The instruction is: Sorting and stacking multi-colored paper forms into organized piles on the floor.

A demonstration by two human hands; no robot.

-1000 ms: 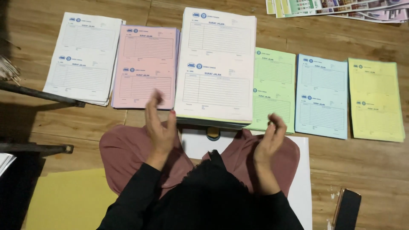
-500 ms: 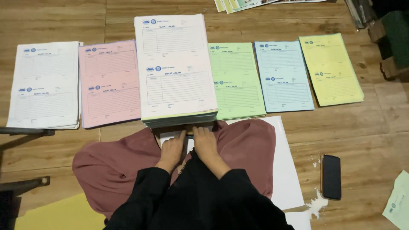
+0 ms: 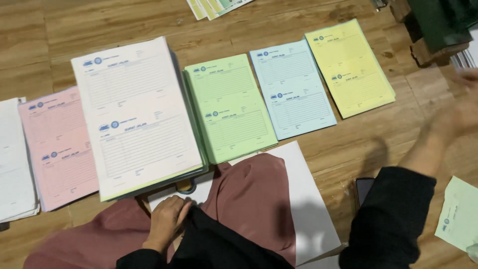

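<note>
My left hand (image 3: 167,221) rests on my lap, fingers loosely curled, just below the near edge of a thick stack of white forms (image 3: 137,114). Raised and stretched out to the far right, my right hand (image 3: 460,112) is blurred; nothing shows in it. Piles of printed forms lie in a row on the wooden floor: white (image 3: 12,159), pink (image 3: 57,144), green (image 3: 229,107), blue (image 3: 293,87) and yellow (image 3: 351,67). A large white sheet (image 3: 308,209) lies under my knee.
A dark phone (image 3: 363,189) lies by my right sleeve. A loose green form (image 3: 458,214) sits at the right edge. More coloured papers (image 3: 214,6) lie at the top. A dark green object on wooden blocks (image 3: 438,25) stands at the top right.
My right hand has left my lap and swung out to the right. My left hand stays at the near edge of the thick stack. The view has shifted rightward.
</note>
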